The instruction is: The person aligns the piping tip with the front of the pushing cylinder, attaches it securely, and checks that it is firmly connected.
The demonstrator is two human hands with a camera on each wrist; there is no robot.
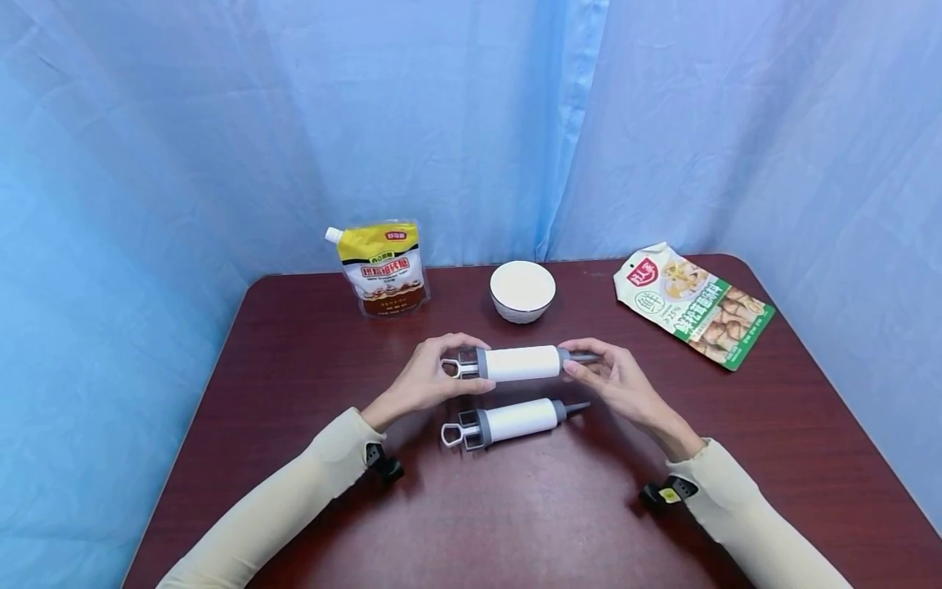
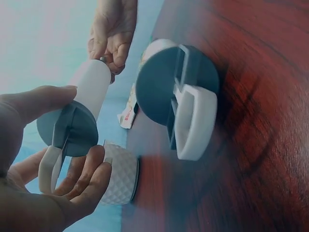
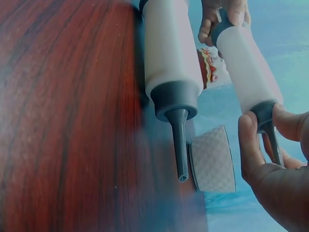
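Observation:
Both hands hold one white icing syringe (image 1: 522, 363) with grey ends, level and above the table. My left hand (image 1: 440, 368) grips its grey handle end, thumb on the near side, with the pale pull ring beside the palm. At the other end my right hand (image 1: 607, 376) pinches the grey nozzle cap (image 3: 263, 112) between thumb and fingers; the thin tip runs past the fingers. A second icing syringe (image 1: 521, 420) of the same kind lies on the table nearer the body, its pull ring (image 2: 195, 123) to the left and its nozzle (image 3: 179, 145) to the right.
Behind the hands stands a white bowl (image 1: 522, 290) with a textured side. A spouted pouch (image 1: 386, 270) is upright at the back left. At the back right a green and white packet (image 1: 695, 307) lies flat on the dark red table (image 1: 309, 343). Blue curtains (image 1: 441, 123) hang behind.

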